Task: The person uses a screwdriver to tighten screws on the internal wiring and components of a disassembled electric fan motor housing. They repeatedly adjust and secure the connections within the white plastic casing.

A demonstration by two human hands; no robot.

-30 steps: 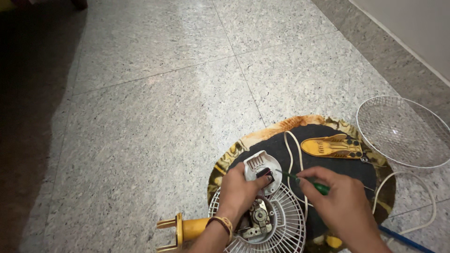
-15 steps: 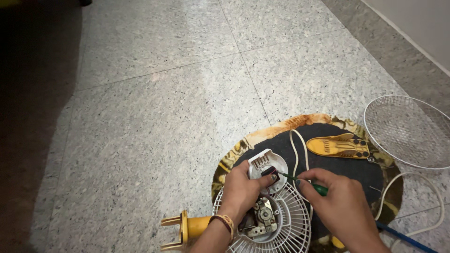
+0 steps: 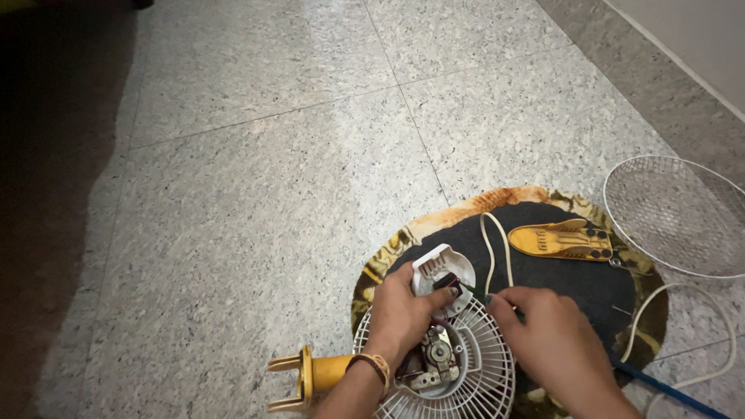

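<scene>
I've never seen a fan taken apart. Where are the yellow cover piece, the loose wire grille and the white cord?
yellow cover piece (image 3: 560,240), head view, middle of its flat top
loose wire grille (image 3: 673,214), head view, centre of mesh
white cord (image 3: 494,247), head view, loop on mat

Soft, even indoor light falls on a speckled stone floor (image 3: 256,155), brightest in a pale sheen near the middle. The left edge sinks into deep brown shadow, nearly black at the top corner. Focus is sharp across most of the frame. The hands at the bottom edge look slightly soft. Straight tile seams bend little.
</scene>
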